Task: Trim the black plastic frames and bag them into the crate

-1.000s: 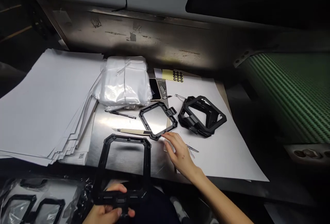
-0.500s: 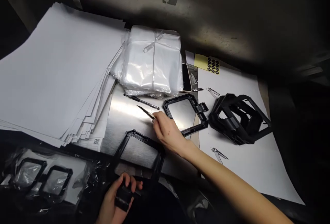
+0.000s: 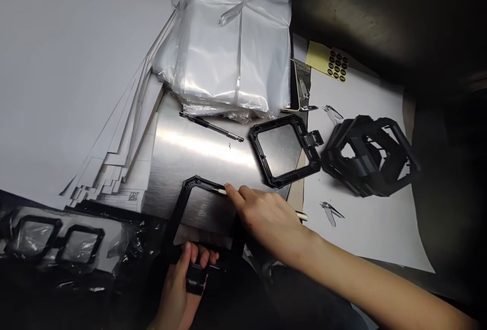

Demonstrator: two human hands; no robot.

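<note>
My left hand (image 3: 178, 282) is at the bottom of the view, shut on the lower bar of a black plastic frame (image 3: 194, 184), which stands tilted up off the steel table top (image 3: 198, 168). My right hand (image 3: 266, 216) grips a cream-handled craft knife (image 3: 301, 215). The handle's end sticks out past my palm, and the front end reaches the frame's upper bar by my fingertips. My hand hides the knife's middle, and I cannot tell if the blade touches the frame.
A flat black frame (image 3: 283, 180) and a bulky black frame assembly (image 3: 369, 155) lie to the right. Nearby are a pen (image 3: 211, 127), small metal clips (image 3: 331, 212), a bagged white stack (image 3: 228, 46), paper sheets (image 3: 76, 66) and plastic-wrapped frames (image 3: 57, 241).
My right hand has moved down and left with the knife, now over the frame in my left hand. The view has tilted down, and my left hand has turned the frame.
</note>
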